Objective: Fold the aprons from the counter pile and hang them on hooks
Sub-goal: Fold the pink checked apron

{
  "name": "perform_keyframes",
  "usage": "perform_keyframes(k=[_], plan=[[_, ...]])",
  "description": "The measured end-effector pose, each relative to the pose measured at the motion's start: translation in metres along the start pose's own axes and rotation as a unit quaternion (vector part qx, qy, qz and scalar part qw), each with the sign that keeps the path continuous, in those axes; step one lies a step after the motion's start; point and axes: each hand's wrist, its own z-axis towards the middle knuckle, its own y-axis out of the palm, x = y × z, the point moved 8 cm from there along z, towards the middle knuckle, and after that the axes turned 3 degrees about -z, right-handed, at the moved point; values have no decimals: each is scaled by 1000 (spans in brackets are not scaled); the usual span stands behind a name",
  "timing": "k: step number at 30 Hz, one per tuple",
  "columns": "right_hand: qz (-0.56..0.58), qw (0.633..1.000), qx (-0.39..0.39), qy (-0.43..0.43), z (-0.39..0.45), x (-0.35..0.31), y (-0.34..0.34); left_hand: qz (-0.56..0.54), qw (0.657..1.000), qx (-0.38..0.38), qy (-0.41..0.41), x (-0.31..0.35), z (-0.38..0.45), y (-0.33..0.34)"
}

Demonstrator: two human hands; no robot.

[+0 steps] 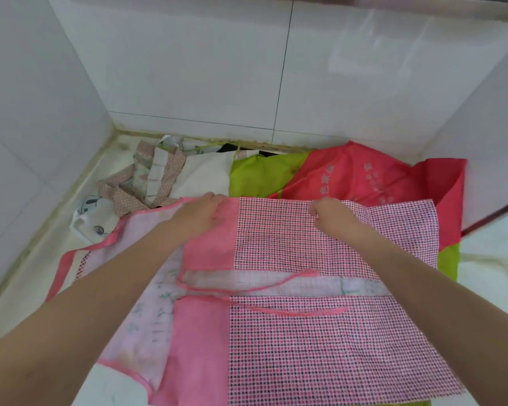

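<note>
Pink checked apron [305,332] lies spread on the pale counter [21,294], taking up the near and middle of the view, with its far portion already turned over toward the person so a folded edge runs left to right across the middle. Both hands sit on that far edge: the left hand [201,213] pinches the plain pink panel near the left end, fingers curled onto the cloth, and the right hand [332,213] pinches the checked fabric further right, fingers likewise curled onto it. The two grips are about level and well apart, so the edge is held taut between them. The apron's long axis runs left to right, and nearly all of its body lies on the near side of the grips, so the next fold most likely means drawing this far edge toward the near hem. A thin pink tie strap [247,284] loops loose across the middle, right where the cloth would land, and could bunch inside the fold. Beyond the hands, the waiting pile shows a red apron [373,177], a lime-green one [261,174] and a dotted beige one [147,183] against the white tiled wall [188,68]. No hooks are visible.
</note>
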Motion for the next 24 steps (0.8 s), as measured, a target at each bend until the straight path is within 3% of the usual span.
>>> perform_keyframes(k=[3,8,16,24], plan=[[-52,999,3,-11,18,6,-1,28,999,14,-7,8,19,3],[-62,995,-77,22,30,30,13,114,989,-17,-92,-11,36,8],[-138,987,27,83,17,44,-31,146,981,81,-97,-20,24,-34],[-208,966,120,99,-64,34,-84,153,965,202,-73,23,-48,-83]])
